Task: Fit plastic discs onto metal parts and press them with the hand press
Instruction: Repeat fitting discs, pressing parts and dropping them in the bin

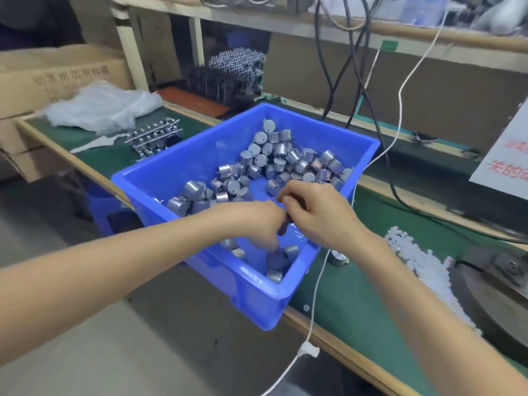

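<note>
While my left hand [257, 224] dips among metal parts [265, 158] in the blue bin [177, 155], my right hand [320, 215] curls alongside; grips indeterminate, blurred.

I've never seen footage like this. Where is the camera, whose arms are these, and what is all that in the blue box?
No machine here: a person works with bare hands, and this one picture comes from a camera worn on their head, looking down. The left hand and the right hand meet over a blue plastic bin at the edge of a green-topped workbench. The bin holds many small silver metal cans, the parts to be fitted. Right of it lies a heap of small white plastic discs. The left hand reaches down among the cans; blur hides whether either hand holds anything. A white cable hangs across the bench.
</note>
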The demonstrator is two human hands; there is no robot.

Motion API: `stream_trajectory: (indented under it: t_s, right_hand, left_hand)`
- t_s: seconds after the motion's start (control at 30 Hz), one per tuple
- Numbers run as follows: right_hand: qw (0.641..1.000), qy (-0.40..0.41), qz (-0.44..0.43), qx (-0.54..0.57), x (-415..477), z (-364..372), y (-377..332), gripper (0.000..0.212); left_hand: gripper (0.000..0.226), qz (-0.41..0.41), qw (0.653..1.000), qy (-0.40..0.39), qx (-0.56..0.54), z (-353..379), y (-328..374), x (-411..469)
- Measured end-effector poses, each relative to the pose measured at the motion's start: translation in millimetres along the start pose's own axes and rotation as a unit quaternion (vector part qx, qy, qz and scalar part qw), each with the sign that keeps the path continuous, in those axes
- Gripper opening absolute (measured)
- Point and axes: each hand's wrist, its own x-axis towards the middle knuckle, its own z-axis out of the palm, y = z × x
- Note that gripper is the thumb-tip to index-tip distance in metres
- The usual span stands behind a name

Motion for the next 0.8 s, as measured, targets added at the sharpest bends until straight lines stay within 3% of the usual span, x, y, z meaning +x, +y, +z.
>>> stream_trajectory:
  t_s: [0.07,0.17,0.3,0.37,0.43,0.53,0.6,0.7,0.8]
  right_hand:
    - [1.000,0.007,0.013,-0.010,1,0,1,0.019]
    - [1.000,0.009,0.012,-0.021,2,0,1,0.019]
    - [0.999,0.033,0.004,0.003,2,2,5,0.019]
    - [0.997,0.064,-0.003,0.037,0,3,7,0.020]
    - [0.991,0.107,-0.016,0.080,-5,1,10,0.023]
    - [0.979,0.160,-0.040,0.122,-21,-7,17,0.036]
    - [0.974,0.176,-0.049,0.134,-34,-12,26,0.045]
    - [0.959,0.222,-0.034,0.175,-52,-18,34,0.046]
    - [0.930,0.302,-0.005,0.210,-67,-27,45,0.032]
  left_hand:
    - [0.047,0.017,0.996,-0.076,0.032,6,2,20]
    - [0.046,0.052,0.983,-0.171,0.033,16,4,42]
    - [0.043,0.059,0.983,-0.171,0.009,19,0,50]
    - [0.039,0.031,0.990,-0.136,-0.002,11,-4,46]
    - [0.030,0.004,0.996,-0.046,-0.082,-5,-9,36]
    - [0.022,-0.006,0.960,0.104,-0.260,-37,-8,11]
    - [0.027,0.003,0.930,0.163,-0.328,-55,4,-2]
    - [0.036,0.021,0.925,0.204,-0.321,-67,38,-9]
    - [0.039,0.037,0.938,0.240,-0.248,-67,80,-3]
